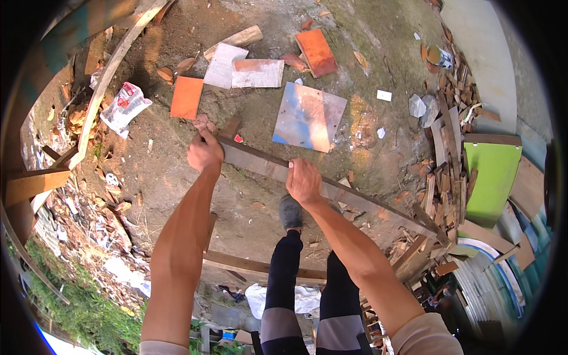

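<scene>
A long, narrow wooden plank [254, 162] slants across the middle of the view, its far-left end higher than its right end. My left hand [205, 150] is closed on the plank's left end. Further along, near the middle, my right hand [304, 182] has its fingers wrapped over the top edge. The plank's right end reaches the heap of scrap wood [447, 177]; whether it rests on it I cannot tell. Just beyond my left hand lie a short brown wood piece [231, 126] and a small red scrap [238, 138].
Orange panels [186, 97] [318, 53], pale boards [258, 73] and a blue-and-grey square board [309, 117] lie on the dirt. A crumpled plastic bag [125, 107] is at left. A tin can [439, 57] and a lime-green panel [491, 177] stand at right. My shoe [290, 212] is below the plank.
</scene>
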The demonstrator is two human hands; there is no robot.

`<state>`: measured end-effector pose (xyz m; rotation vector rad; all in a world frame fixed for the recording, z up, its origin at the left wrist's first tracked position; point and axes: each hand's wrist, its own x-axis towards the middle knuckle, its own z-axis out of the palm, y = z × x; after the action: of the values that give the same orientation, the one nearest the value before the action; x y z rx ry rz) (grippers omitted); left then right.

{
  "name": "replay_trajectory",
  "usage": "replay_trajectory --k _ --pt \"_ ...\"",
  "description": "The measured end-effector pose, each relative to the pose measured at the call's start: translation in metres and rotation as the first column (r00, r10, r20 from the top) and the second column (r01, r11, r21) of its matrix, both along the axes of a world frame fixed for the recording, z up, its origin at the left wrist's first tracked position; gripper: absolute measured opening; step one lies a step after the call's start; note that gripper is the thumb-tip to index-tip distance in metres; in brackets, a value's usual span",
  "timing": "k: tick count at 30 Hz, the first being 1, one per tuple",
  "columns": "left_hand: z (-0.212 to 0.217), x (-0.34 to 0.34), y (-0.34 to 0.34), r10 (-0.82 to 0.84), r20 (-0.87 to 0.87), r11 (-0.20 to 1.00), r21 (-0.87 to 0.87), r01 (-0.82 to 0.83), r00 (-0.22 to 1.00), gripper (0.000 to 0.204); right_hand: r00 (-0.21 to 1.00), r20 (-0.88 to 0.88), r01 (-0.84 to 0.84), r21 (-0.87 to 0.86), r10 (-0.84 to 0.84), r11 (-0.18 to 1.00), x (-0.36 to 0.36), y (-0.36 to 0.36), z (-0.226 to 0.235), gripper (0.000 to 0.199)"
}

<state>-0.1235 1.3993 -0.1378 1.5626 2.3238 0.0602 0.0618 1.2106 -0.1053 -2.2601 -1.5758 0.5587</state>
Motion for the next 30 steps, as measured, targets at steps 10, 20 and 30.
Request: replay_trajectory --k 10,20,30 --pt "0.006 -0.004 -0.001 -0.017 -0.011 1.0 -0.021 0.016 1.0 0.049 0.996 -0.084 -0.018 -0.011 0.017 1.0 0.0 0.002 0.005 0.007" --pt "0.034 0.023 0.021 0.102 -0.05 0.957 -0.267 -0.112 0.994 0.061 0.982 -0.176 0.046 -0.101 -0.063 0.994 0.004 0.005 0.01 0.01" --pt "0.019 0.024 0.012 0.142 -0.059 0.977 -0.154 -0.15 0.988 0.064 0.66 -0.665 0.03 -0.441 -0.349 0.897 0.009 0.083 -0.038 0.017"
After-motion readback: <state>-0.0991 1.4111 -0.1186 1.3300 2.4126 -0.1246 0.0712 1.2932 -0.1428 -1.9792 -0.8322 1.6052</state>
